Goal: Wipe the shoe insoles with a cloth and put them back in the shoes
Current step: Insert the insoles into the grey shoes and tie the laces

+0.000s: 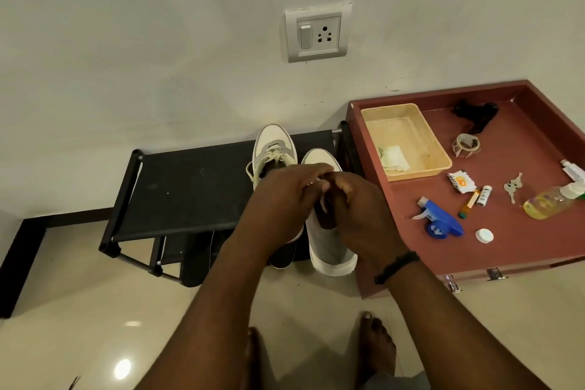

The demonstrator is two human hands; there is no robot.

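Fingers (311,182) of the left hand (281,199) are curled over the mouth of the right shoe (329,241), meeting the fingers of the right hand (361,218) above the shoe's opening. Both sets of fingers look bent and close together around something pale at the shoe's collar, but what they pinch, whether tongue, lace or insole, cannot be told because the hands hide it. A black bracelet (397,266) sits on the right wrist.

Two pale shoes stand side by side on the black shoe rack (190,190), toes toward the wall. The left shoe (273,149), with grey panel and cream laces, is partly covered by the left hand; the right shoe's heel sticks out past the rack's front edge. A dark flat shape (285,256), perhaps an insole, shows below the left wrist at the rack's front.

Just beside the rack on the right lies a reddish-brown tray (519,136) on the floor. In it are a cream plastic basket (421,149) with a folded pale cloth (392,158) in one corner, a blue spray head (440,222), a white cap (484,235), keys (512,187), a bottle of yellow liquid (547,203) and small packets. A wall socket (318,33) is above the rack. Bare feet (378,345) stand on the tiled floor.
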